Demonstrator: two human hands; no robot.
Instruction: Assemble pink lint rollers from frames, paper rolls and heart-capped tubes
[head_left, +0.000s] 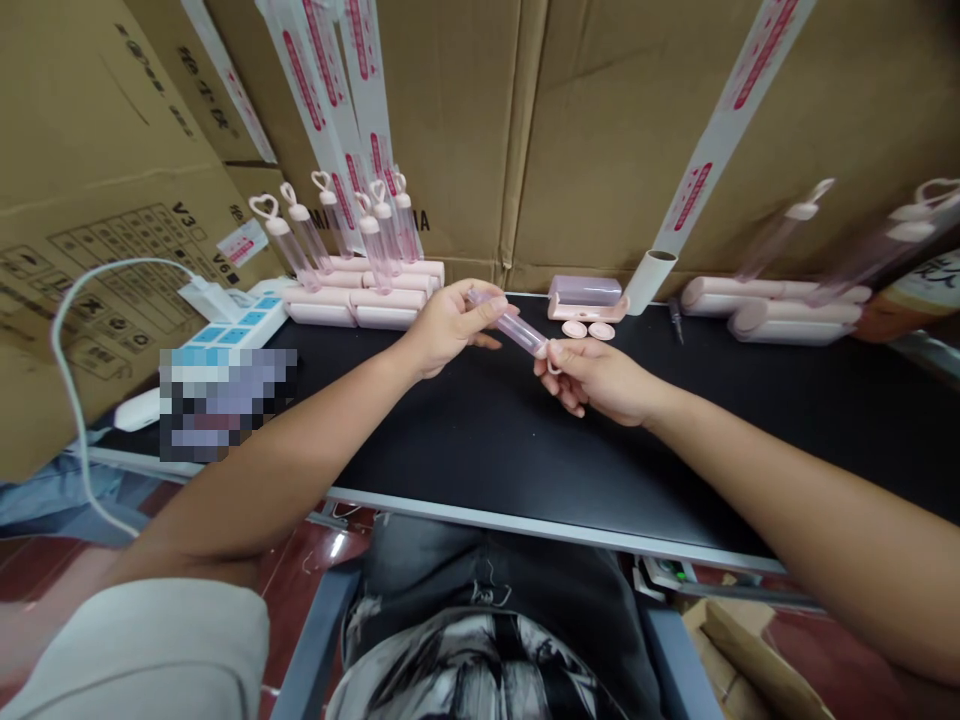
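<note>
My left hand [448, 325] and my right hand [596, 378] both hold one clear pink tube [519, 328] above the black table [480, 440]. The left fingers pinch its far end. The right fingers close round its near end, where a white cap sits. Behind the left hand, several clear pink tubes with heart-shaped tops [330, 225] stand upright in pale pink cases [360, 300]. A pink case with a lilac lid [585, 297] and two round pink discs [589, 329] lie just beyond the held tube.
Brown cardboard boxes [450, 120] wall the back and left. A white power strip [232, 325] with a white cable lies at left. A white paper tube [652, 280] leans at the back. More pink cases with tubes [787, 305] lie at right.
</note>
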